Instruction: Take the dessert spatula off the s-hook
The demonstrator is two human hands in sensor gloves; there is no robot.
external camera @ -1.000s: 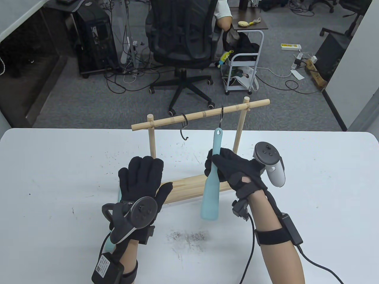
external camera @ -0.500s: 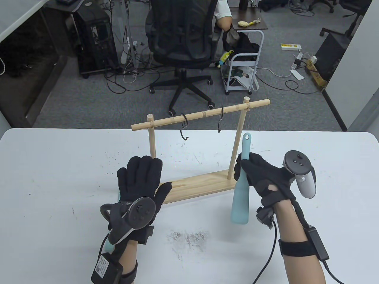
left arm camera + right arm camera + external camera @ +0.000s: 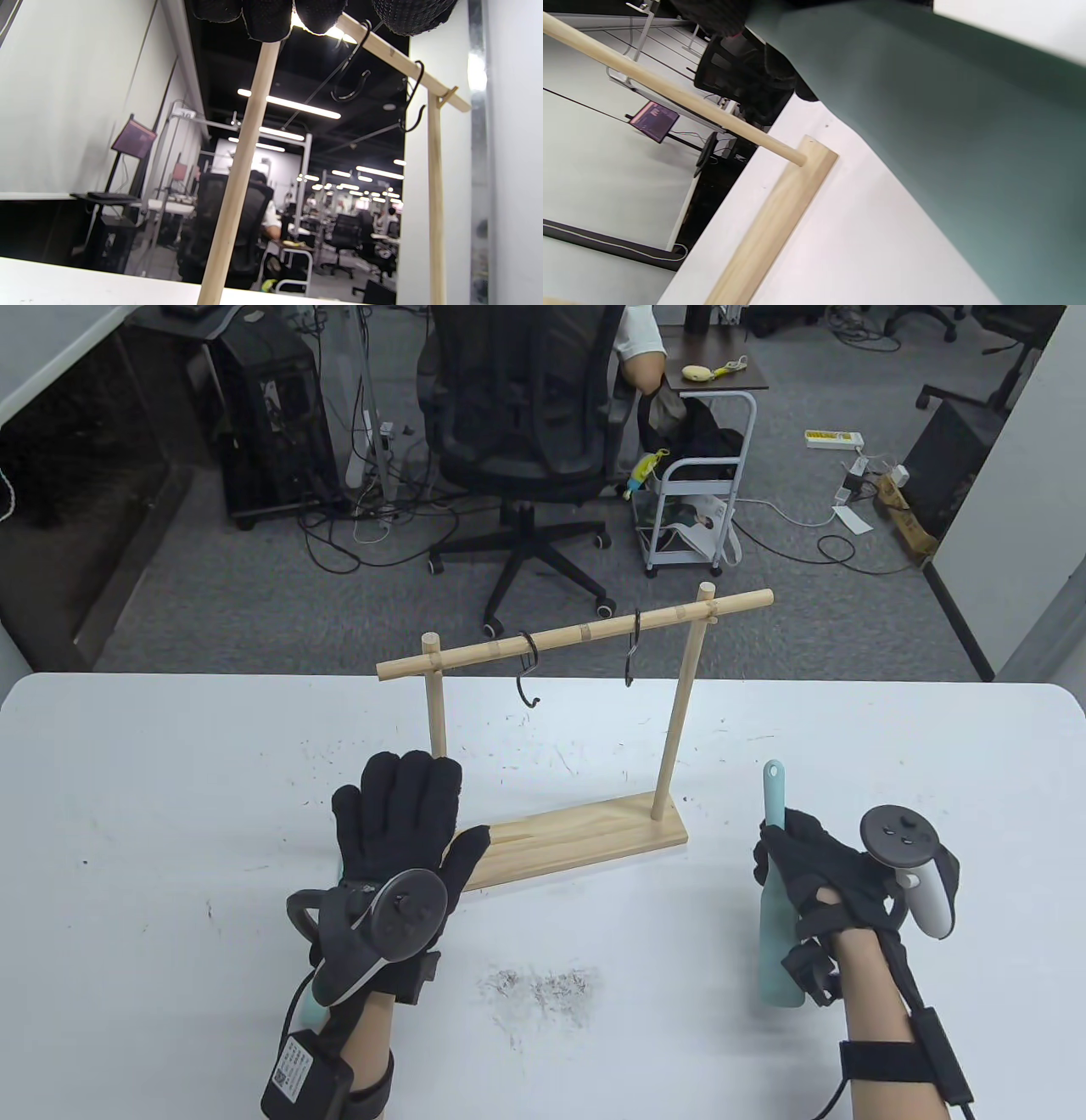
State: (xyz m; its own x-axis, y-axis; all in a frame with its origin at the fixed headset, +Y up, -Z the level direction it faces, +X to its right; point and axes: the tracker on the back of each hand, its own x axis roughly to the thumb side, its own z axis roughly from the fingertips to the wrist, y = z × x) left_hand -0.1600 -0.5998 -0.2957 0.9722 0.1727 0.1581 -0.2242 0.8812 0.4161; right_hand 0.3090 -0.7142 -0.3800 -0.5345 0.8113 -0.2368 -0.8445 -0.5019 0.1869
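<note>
White table point(image 3: 170, 814), left hand point(image 3: 399, 823) flat on rack base point(image 3: 577, 831), right hand point(image 3: 819, 874) gripping dessert spatula point(image 3: 776, 899).

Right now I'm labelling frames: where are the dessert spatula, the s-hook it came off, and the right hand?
dessert spatula point(image 3: 772, 789), table view, on the handle just above the glove.
s-hook point(image 3: 631, 649), table view, on its shank below the rail.
right hand point(image 3: 814, 869), table view, on the back of the glove.

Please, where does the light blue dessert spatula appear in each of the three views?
Table view: dessert spatula at lower right, gripped by the right hand, right of the rack.
Left wrist view: not in it.
Right wrist view: spatula fills the right side.
Shared landmark: wooden rack.
</note>
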